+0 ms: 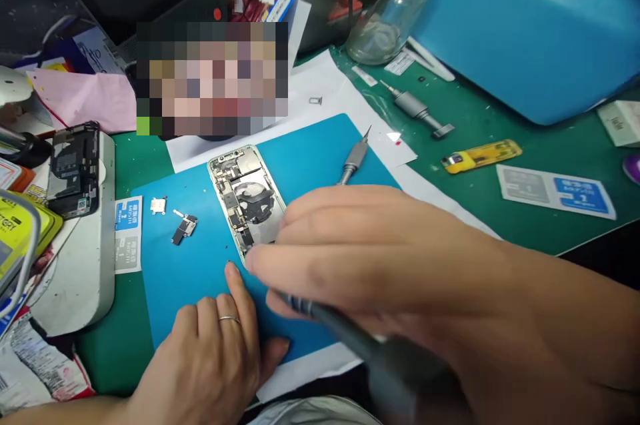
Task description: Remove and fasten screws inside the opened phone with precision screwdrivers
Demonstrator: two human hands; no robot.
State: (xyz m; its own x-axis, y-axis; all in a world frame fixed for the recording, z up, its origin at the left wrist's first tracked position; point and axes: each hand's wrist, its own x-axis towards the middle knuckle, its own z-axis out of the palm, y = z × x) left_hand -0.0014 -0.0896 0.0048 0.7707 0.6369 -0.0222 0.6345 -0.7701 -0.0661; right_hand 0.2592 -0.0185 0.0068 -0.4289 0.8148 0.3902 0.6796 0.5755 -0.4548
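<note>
An opened phone (pixel 250 205) lies on the blue mat (pixel 190 281), its board and a torn black round patch exposed. My right hand (pixel 370 258) covers its lower right side, fingers closed around a dark pen-shaped tool (pixel 345 331). The tool's tip is hidden behind the fingers, so its exact kind does not show. My left hand (pixel 210 338), with a ring, rests on the mat, index finger stretched toward the phone's lower corner and thumb apart; it holds nothing visible. Left of the phone lie a dark component with a flex (pixel 185 228) and a small metal part (pixel 159 205).
A grey screwdriver (pixel 354 159) lies beyond my right hand; another screwdriver (pixel 417 110) sits farther right. Around them are a glass jar (pixel 393 15), a yellow flex strip (pixel 481 156) and a SIM tray (pixel 315 101). Another phone part (pixel 74 168) rests on a white device at left.
</note>
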